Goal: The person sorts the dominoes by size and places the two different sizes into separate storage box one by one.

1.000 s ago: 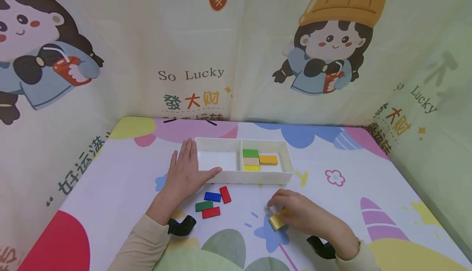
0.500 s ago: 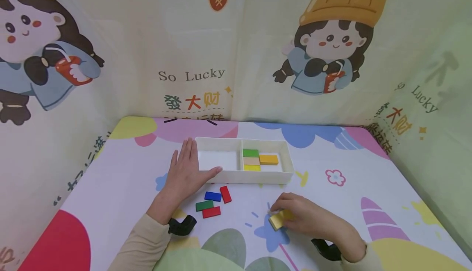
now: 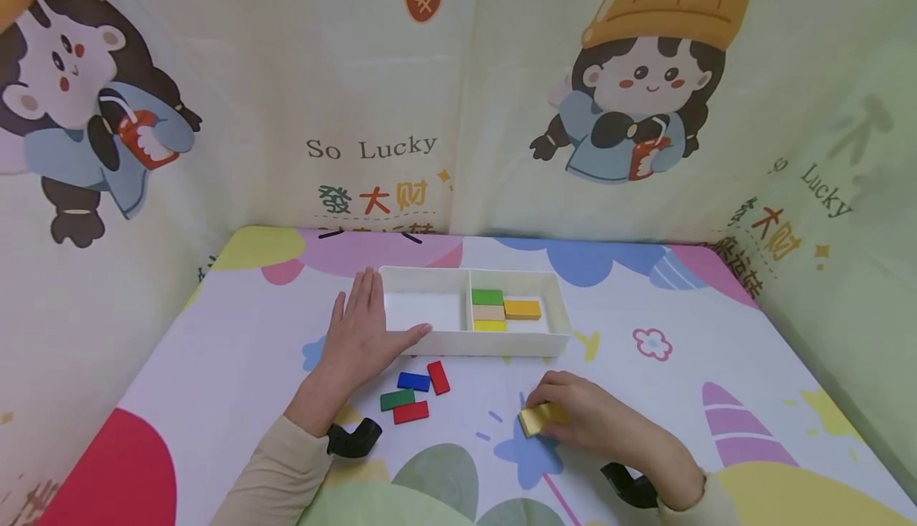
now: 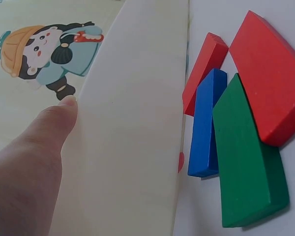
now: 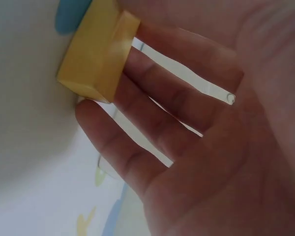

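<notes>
My left hand lies against the left end of a white two-part box, its fingers straight and its thumb over the front rim. The thumb also shows at that rim in the left wrist view. My right hand pinches a yellow wooden block over the printed blue flower, right of the box's front. In the right wrist view the yellow block sits between thumb and fingers; I cannot tell if it touches the table. The box's right compartment holds a green block, a beige block, a yellow block and an orange block.
In front of the box lie a blue block, a dark green block and two red blocks, one upright-angled red block and one nearer red block. A printed cloth covers the table, with fabric walls around it.
The right hand's grip on the yellow block has shifted a little, and the block has turned and risen slightly. The left hand, box and loose blocks stay put.
</notes>
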{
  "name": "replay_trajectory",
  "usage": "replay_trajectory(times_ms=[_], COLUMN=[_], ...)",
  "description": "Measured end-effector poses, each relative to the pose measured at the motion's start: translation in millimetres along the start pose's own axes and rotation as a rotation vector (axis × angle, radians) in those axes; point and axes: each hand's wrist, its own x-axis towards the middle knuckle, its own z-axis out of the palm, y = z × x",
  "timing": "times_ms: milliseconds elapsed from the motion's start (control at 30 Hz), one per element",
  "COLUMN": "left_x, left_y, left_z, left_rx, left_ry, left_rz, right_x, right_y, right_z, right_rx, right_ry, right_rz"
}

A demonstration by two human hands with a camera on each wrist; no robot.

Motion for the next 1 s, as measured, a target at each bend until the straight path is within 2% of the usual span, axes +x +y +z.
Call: replay_trajectory(times_ms=[133,467,700,1000], left_x=[-0.5,-0.6,-0.2,-0.3], left_y=[0.9,-0.3,-0.7,-0.7], left_z=[-0.5,-2.3,-0.2,1.2], left_rx=[-0.005,-0.004,-0.007,-0.007], left_ry=[-0.006,0.006,0.009,0.013], left_rz=[-0.001,0.004,0.011,0.008], right_x=[1.1,5.3,6.9,12.9], right_y=[-2,-1,-3,-3], right_z=[-1,-2,-12,-27], right_rx=[-0.004,-0.062,-0.064,-0.079], right_ry=[-0.011,0.041,0.073,0.151], right_rz=[0.015,-0.026,-0.029,-0.097])
